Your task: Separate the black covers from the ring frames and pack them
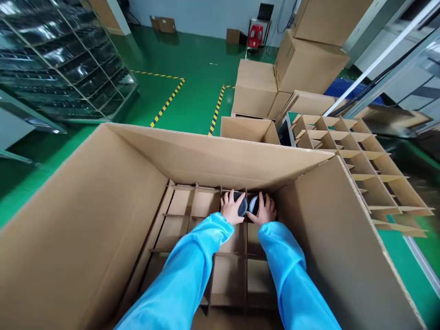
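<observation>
Both my arms, in blue sleeves, reach down into a large cardboard box [206,153] fitted with a cardboard divider grid [217,275]. At the far side of the grid, my left hand [231,208] curls its fingers around a dark round cup-like piece [242,207]. Just to the right, my right hand [264,209] grips a second round piece [253,205], dark with a pale, shiny face. A divider wall runs between the two pieces. My fingers cover much of both, so their exact kind cannot be made out.
More cardboard dividers [364,160] lie beyond the box's right wall. Stacked cartons [256,87] and a smaller open carton [245,128] stand behind. A rack of shiny pieces [58,55] is at the left. Yellow-black tape [168,101] marks the green floor [199,87].
</observation>
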### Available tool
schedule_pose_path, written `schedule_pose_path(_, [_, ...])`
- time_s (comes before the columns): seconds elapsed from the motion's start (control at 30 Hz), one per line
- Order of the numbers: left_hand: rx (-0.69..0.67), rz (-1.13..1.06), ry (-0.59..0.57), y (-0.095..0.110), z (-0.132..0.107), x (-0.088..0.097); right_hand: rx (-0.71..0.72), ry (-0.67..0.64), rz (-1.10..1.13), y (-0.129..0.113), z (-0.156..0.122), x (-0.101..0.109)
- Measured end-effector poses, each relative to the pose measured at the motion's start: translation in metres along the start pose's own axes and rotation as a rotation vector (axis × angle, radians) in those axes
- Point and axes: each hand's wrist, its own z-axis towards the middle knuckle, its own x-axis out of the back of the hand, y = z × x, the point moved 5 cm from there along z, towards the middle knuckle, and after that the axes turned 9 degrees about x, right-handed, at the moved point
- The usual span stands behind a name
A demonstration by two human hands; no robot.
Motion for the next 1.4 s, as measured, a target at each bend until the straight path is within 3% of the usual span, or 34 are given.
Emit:
schedule_pose_path(0.17, [-0.098, 0.014, -0.005, -0.012, 0.003, -0.026, 0.059, 0.021, -0.116, 0.006, -0.011, -0.035])
schedule_pose_path(0.33, [-0.091, 0.034, 0.037, -0.015, 0.004, -0.044, 0.086, 0.049, -0.176, 0.014, -0.022, -0.05])
schedule_pose_path(0.47, [-0.027, 0.073, 0.061, -0.01, 0.001, -0.049, 0.113, 0.105, -0.129, 0.02, -0.027, -0.051])
schedule_pose_path(0.63, [-0.058, 0.104, 0.057, -0.013, -0.006, -0.05, 0.112, 0.163, -0.07, 0.02, -0.029, -0.05])
schedule_pose_path(0.73, [-0.046, 0.086, 0.075, -0.015, -0.009, -0.05, 0.069, 0.176, -0.043, 0.014, -0.035, -0.045])
schedule_pose_path(0.83, [-0.046, 0.067, 0.085, -0.016, -0.019, -0.043, 0.095, 0.278, 0.02, 0.0, -0.055, -0.036])
schedule_pose_path(0.93, [0.139, 0.037, 0.09, -0.05, -0.045, -0.016, 0.157, 0.332, 0.108, -0.017, -0.088, -0.025])
schedule_pose_path(1.03, [0.485, 0.029, 0.089, -0.121, -0.095, 0.024, 0.161, 0.278, 0.213, -0.028, -0.123, -0.011])
schedule_pose_path(1.17, [0.61, 0.069, -0.055, -0.202, -0.176, 0.066, 0.158, 0.203, 0.353, -0.037, -0.159, 0.014])
schedule_pose_path(1.3, [0.661, 0.164, -0.169, -0.232, -0.234, 0.084, 0.212, 0.188, 0.471, -0.045, -0.189, 0.046])
schedule_pose_path(1.4, [0.712, 0.246, -0.285, -0.236, -0.254, 0.082, 0.196, 0.159, 0.537, -0.048, -0.214, 0.068])
